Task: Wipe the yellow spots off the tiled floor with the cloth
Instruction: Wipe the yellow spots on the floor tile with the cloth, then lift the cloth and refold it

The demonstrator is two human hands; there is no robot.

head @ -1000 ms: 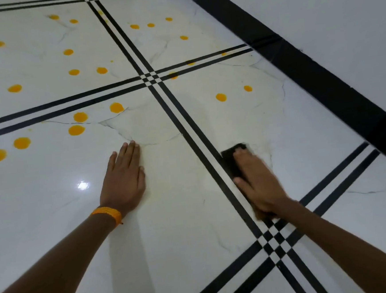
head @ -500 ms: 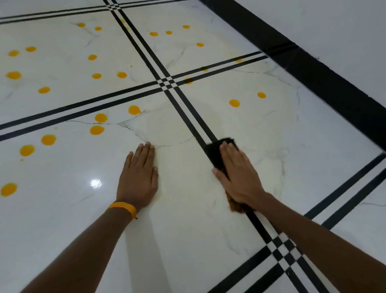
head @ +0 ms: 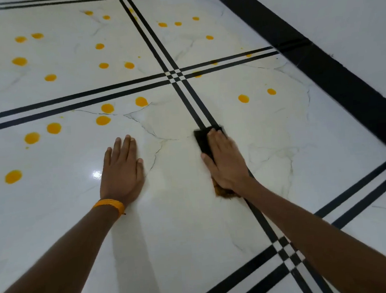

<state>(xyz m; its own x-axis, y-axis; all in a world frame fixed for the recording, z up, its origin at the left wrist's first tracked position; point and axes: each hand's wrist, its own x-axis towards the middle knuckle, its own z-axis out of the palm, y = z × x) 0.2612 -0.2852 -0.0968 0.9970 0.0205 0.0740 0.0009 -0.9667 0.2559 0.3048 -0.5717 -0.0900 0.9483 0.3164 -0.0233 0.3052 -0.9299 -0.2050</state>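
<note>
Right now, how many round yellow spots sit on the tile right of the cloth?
2: one spot ahead of the cloth, another further right; a faint smear by the far stripe may be a third.

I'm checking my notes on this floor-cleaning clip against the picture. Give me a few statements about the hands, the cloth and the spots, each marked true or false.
1. The right hand presses the dark cloth flat on the floor. True.
2. The left hand holds a second cloth. False: it lies flat and bare on the tile.
3. An orange band sits on the left wrist. True.
4. No yellow spots remain. False: many remain, such as one left of the left hand.
5. The cloth covers the two spots ahead and right of it. False: it lies short of them.
</note>
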